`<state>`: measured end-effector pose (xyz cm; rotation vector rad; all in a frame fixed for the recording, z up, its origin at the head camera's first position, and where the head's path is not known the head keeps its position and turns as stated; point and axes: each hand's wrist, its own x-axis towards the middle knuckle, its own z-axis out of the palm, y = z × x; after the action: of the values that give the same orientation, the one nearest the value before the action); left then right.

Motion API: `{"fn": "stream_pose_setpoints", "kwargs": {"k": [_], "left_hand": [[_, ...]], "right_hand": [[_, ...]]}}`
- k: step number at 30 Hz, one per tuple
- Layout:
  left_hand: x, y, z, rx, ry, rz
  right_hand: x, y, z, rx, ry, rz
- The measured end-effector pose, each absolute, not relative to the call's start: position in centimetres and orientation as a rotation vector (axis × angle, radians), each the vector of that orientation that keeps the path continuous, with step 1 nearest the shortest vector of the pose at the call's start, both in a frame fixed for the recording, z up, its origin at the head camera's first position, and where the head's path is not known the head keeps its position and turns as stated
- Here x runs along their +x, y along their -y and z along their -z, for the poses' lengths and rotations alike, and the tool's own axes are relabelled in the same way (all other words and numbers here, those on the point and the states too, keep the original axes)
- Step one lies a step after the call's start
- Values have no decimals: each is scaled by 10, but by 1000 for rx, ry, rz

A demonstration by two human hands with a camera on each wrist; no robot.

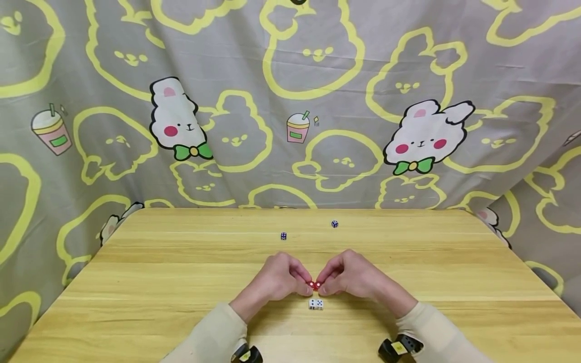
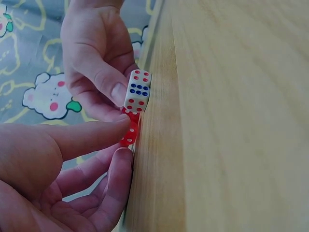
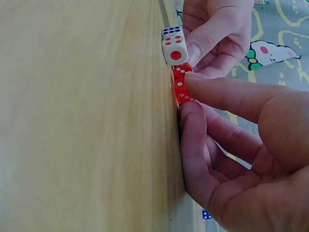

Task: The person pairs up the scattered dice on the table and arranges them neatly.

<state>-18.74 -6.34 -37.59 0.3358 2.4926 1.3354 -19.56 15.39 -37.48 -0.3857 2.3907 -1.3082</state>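
Two translucent red dice with white pips stand side by side on the table in front of me. My left hand (image 1: 282, 277) pinches the left red die (image 1: 311, 285) between thumb and fingertips. The right red die (image 1: 318, 285) is pinched the same way by my right hand (image 1: 351, 276). Fingers partly cover both dice in the wrist views. Just nearer to me, a pair of white dice (image 1: 316, 304) sits side by side, with red and blue pips showing on their sides in the left wrist view.
Farther back on the wooden table (image 1: 159, 282) lie two blue dice, one left of centre (image 1: 283, 236) and one farther right (image 1: 334, 224). A grey curtain (image 1: 236, 65) with yellow cartoon outlines hangs behind the table's back edge and round both sides.
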Motion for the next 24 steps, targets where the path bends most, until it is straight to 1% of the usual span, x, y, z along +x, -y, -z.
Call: {"fn": "stream_pose_setpoints", "kwargs": {"k": [24], "left_hand": [[-187,63,376,324,-2486,-1335]], "right_hand": [[-194,-153,374,-366,-2389,1317]]}}
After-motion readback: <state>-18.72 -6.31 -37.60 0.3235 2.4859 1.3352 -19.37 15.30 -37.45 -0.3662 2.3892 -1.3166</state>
